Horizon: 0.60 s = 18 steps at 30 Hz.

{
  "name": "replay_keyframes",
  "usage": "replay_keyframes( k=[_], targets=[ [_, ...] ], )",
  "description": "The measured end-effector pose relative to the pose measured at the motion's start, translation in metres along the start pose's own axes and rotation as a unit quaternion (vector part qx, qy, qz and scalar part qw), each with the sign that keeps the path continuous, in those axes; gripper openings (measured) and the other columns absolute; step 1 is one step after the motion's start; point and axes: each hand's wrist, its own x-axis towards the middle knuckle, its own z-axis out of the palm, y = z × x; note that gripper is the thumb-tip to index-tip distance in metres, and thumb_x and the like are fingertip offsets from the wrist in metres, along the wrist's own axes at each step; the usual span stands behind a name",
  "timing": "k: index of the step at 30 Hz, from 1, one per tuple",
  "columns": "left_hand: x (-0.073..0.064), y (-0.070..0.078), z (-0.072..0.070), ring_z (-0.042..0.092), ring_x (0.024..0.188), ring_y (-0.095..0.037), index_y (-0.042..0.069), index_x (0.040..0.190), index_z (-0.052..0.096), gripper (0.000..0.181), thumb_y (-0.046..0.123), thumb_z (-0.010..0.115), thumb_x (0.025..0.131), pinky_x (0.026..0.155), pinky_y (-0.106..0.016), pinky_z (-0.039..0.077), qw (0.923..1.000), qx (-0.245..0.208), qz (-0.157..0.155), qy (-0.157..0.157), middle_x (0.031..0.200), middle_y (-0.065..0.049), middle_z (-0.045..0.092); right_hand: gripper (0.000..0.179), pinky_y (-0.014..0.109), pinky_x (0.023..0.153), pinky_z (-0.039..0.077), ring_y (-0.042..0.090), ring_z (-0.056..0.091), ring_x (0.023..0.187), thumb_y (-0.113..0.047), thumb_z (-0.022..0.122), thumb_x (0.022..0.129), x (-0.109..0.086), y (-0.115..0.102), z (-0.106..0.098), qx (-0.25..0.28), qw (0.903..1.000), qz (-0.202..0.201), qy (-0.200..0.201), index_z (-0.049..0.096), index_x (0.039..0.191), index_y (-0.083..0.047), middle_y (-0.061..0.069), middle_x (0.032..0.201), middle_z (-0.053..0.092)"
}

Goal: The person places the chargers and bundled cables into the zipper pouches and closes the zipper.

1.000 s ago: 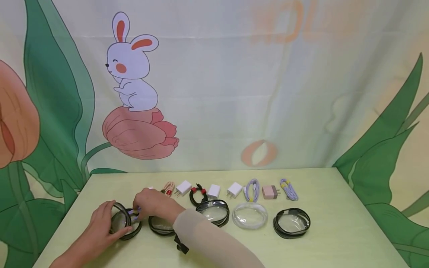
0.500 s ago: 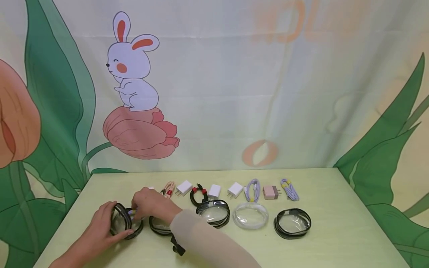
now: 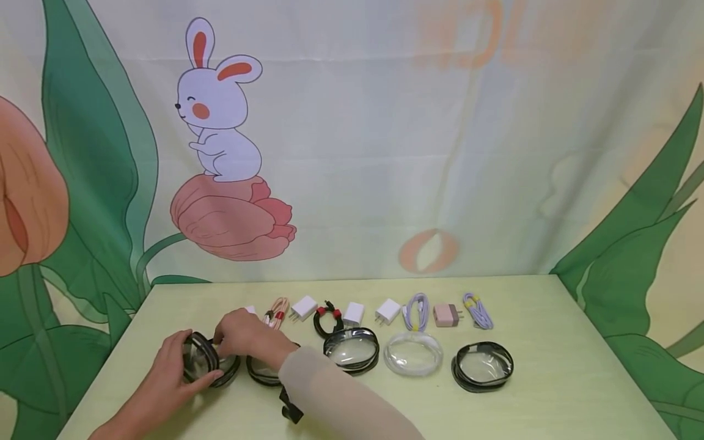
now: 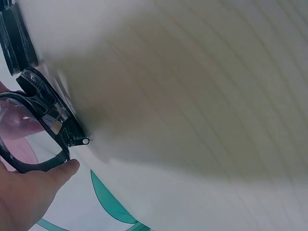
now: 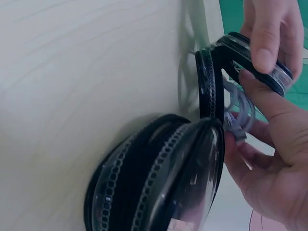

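Observation:
At the table's left, my left hand (image 3: 170,366) holds the raised lid of a round clear case (image 3: 202,354) with black trim. Its thumb lies against the black rim, also visible in the left wrist view. My right hand (image 3: 244,333) reaches to the opening of this case from the right. Between its fingers in the right wrist view is a coiled pale purple cable (image 5: 243,115), partly inside the case. The head view hides the cable behind the right hand. Another black-trimmed case (image 5: 159,178) stands close beside the right hand.
More round cases line the front: a black one (image 3: 352,351), a white-rimmed one (image 3: 412,354) and a black one (image 3: 483,365). Behind them lie white chargers (image 3: 388,310), a pink charger (image 3: 445,315), a pink cable (image 3: 277,311), a black cable (image 3: 328,321) and purple cables (image 3: 416,313).
The lid in my left hand has tilted further to the right. My right hand has shifted slightly left and down into the opening, and the purple cable has gone out of sight in the head view.

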Motion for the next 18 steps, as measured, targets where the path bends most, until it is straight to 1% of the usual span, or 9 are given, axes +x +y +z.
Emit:
replay_keyframes(
  k=[3, 6, 9, 13, 15, 18],
  targets=[
    [0.000, 0.000, -0.002, 0.034, 0.127, -0.053, -0.016, 0.145, 0.021, 0.101, 0.043, 0.079, 0.088, 0.098, -0.070, 0.039, 0.9999, -0.005, -0.009, -0.006, 0.141, -0.039, 0.029, 0.019, 0.011, 0.070, 0.047, -0.005, 0.060, 0.082, -0.037, 0.074, 0.093, -0.003, 0.004, -0.004, 0.023, 0.9995, -0.017, -0.016, 0.080, 0.109, -0.028, -0.020, 0.094, 0.072],
    [0.000, -0.001, -0.003, 0.033, 0.128, -0.054, -0.016, 0.146, 0.019, 0.102, 0.044, 0.078, 0.088, 0.098, -0.070, 0.038, 0.9998, -0.007, -0.013, -0.010, 0.142, -0.040, 0.027, 0.018, 0.009, 0.070, 0.045, -0.008, 0.059, 0.080, -0.032, 0.077, 0.092, -0.006, 0.005, -0.006, 0.032, 0.9985, -0.034, -0.028, 0.081, 0.108, -0.028, -0.020, 0.092, 0.072],
    [0.000, -0.002, -0.003, 0.032, 0.128, -0.054, -0.017, 0.146, 0.019, 0.103, 0.044, 0.079, 0.088, 0.098, -0.070, 0.037, 0.9998, -0.009, -0.013, -0.013, 0.143, -0.040, 0.027, 0.015, 0.008, 0.070, 0.044, -0.008, 0.058, 0.078, -0.027, 0.080, 0.089, -0.007, 0.004, -0.005, 0.035, 0.9979, -0.044, -0.032, 0.081, 0.104, -0.027, -0.020, 0.089, 0.072],
    [0.001, -0.001, -0.001, 0.032, 0.129, -0.053, -0.017, 0.145, 0.021, 0.103, 0.045, 0.079, 0.087, 0.100, -0.070, 0.036, 0.9998, -0.009, -0.011, -0.017, 0.143, -0.040, 0.028, 0.008, 0.009, 0.068, 0.045, -0.006, 0.057, 0.074, -0.024, 0.083, 0.086, -0.009, 0.002, 0.001, 0.026, 0.9986, -0.042, -0.022, 0.081, 0.094, -0.025, -0.019, 0.082, 0.069],
    [0.001, -0.001, 0.001, 0.033, 0.129, -0.053, -0.017, 0.145, 0.022, 0.102, 0.044, 0.080, 0.086, 0.100, -0.070, 0.037, 0.9999, -0.006, -0.007, -0.014, 0.142, -0.039, 0.029, 0.005, 0.011, 0.066, 0.045, -0.004, 0.056, 0.072, -0.024, 0.083, 0.086, -0.010, 0.001, 0.005, 0.010, 0.9989, -0.042, -0.015, 0.080, 0.089, -0.025, -0.018, 0.078, 0.067],
    [0.001, -0.001, 0.002, 0.035, 0.128, -0.053, -0.017, 0.144, 0.024, 0.101, 0.042, 0.082, 0.085, 0.099, -0.069, 0.037, 1.0000, -0.001, 0.002, -0.006, 0.141, -0.039, 0.031, 0.005, 0.012, 0.065, 0.045, -0.003, 0.055, 0.071, -0.023, 0.081, 0.088, -0.010, 0.001, 0.009, -0.013, 0.9988, -0.046, -0.011, 0.078, 0.087, -0.027, -0.018, 0.076, 0.065]
  ],
)
